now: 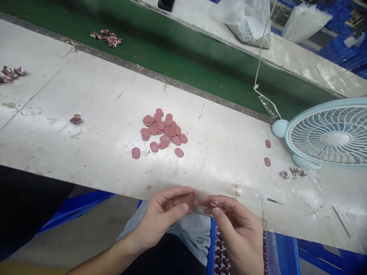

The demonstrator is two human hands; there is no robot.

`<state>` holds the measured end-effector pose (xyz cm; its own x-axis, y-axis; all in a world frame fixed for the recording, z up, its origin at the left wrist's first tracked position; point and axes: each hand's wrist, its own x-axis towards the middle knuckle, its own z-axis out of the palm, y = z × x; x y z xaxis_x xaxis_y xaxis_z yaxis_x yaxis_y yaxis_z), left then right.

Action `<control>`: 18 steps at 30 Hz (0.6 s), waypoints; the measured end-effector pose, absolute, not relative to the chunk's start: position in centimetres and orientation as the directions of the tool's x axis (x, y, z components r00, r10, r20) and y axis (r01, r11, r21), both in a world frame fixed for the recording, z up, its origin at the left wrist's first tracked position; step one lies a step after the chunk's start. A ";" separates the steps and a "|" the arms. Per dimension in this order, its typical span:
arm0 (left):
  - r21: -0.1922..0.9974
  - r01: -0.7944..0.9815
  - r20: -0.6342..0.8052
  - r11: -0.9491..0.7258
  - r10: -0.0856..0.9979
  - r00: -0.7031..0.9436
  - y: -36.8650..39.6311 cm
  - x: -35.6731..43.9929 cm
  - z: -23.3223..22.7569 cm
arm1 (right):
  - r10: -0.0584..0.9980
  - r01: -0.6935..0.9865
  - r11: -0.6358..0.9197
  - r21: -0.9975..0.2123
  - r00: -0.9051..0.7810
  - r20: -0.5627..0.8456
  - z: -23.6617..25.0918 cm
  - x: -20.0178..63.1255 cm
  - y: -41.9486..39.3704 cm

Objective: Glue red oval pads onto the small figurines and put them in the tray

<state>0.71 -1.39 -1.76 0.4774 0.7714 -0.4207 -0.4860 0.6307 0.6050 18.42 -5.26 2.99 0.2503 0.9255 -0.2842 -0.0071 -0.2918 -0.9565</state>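
Between the thumb and fingers of my left hand is a reddish-brown oval disc, tilted on edge. My right hand pinches a small dark red and white piece; its exact kind is too small to make out. Both hands are close together over the table's near edge, a short gap between the two parts. Beyond them on the white table lies a loose pile of similar oval discs, some with small holes. A clear bottle with a thin dark needle tip lies beside my right hand.
A light blue fan stands at the right, near two single discs and small dark red pieces. A green recessed strip runs behind the table, carrying more pieces. Below my right hand, a blue crate holds rows of pieces.
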 end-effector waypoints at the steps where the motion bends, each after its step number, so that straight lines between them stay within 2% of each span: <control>1: 0.619 -0.485 -0.409 0.618 0.781 0.473 -1.5 0.7 -1.8 | 0.932 0.015 -0.269 -0.963 0.255 -0.256 3.4 18.1 -5.3; 4: 0.643 -0.492 -0.376 0.587 0.802 0.464 -1.4 0.7 -1.6 | 0.960 0.031 -0.204 -0.978 0.203 -0.194 3.8 17.4 -5.2; 13: 0.641 -0.512 -0.321 0.572 0.805 0.498 -1.2 0.9 -0.3 | 0.927 -0.019 -0.319 -0.948 0.203 -0.316 3.4 16.6 -5.2; 18: 0.660 -0.489 -0.345 0.570 0.808 0.477 -1.2 1.0 -0.5 | 0.946 0.061 -0.274 -0.960 0.197 -0.258 3.6 17.0 -5.2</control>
